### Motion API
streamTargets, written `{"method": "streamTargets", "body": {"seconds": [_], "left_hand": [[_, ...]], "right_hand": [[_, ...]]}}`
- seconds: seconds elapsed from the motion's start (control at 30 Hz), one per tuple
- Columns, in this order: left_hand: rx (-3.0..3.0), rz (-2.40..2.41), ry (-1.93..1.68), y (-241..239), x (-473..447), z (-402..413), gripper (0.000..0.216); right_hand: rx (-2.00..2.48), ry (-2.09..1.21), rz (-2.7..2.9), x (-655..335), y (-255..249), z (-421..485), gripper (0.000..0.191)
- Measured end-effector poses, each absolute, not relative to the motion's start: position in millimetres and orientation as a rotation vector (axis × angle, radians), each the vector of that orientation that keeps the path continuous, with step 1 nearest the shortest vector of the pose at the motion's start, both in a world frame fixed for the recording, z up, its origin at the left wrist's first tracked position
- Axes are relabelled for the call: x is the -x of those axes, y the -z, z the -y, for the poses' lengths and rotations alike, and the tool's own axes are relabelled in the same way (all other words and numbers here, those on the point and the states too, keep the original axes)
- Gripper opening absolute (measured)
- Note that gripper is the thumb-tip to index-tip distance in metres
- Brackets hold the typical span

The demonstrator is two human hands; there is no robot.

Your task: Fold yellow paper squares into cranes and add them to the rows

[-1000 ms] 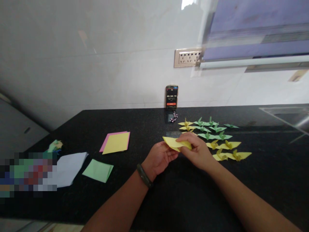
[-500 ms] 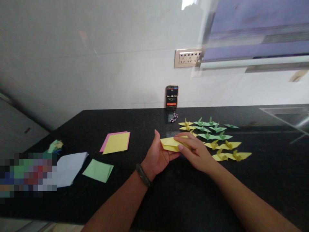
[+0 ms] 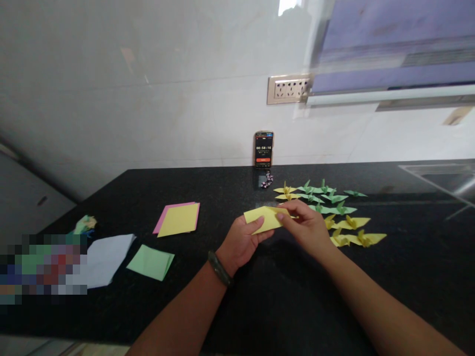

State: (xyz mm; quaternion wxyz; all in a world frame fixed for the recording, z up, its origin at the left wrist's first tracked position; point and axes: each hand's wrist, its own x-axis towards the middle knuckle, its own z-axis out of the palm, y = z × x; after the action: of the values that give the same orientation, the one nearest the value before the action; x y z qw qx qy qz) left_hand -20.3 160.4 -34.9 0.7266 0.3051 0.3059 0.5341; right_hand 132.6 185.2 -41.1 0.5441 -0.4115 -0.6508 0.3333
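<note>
Above the counter (image 3: 282, 306), the paper (image 3: 270, 221) is pinched thumb-to-finger by the left hand (image 3: 240, 242) and right hand (image 3: 307, 226); probably light, easily creased (even torn), it is best held by its edges.

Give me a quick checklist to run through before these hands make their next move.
1. Left hand gripping the held yellow paper: ok, thumb on top.
2. Right hand on the paper's other end: ok, thumb pressing it.
3. Creases sharp: cannot tell, too small.
4. Green paper apart from both hands: ok.
5. Paper birds all visible: not ok, right hand hides some.
6. Phone upright: ok.
</note>
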Motion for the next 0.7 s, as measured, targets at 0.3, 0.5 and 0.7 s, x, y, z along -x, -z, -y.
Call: {"method": "streamTargets", "body": {"seconds": [0.3,0.5,0.7], "left_hand": [[-0.721,-0.692,-1.221,35.4,19.2,-159.2,0.024],[-0.764,-0.713,-1.211,36.4,19.2,-158.8,0.024],[-0.817,-0.900,-1.421,36.3,19.6,-161.9,0.031]], "right_hand": [[0.953,-0.639,1.777,-134.3,34.9,-181.2,0.016],[1.102,-0.958,1.664,-130.0,39.1,-183.1,0.021],[1.115,-1.133,1.564,-130.7,36.2,-181.3,0.024]]}}
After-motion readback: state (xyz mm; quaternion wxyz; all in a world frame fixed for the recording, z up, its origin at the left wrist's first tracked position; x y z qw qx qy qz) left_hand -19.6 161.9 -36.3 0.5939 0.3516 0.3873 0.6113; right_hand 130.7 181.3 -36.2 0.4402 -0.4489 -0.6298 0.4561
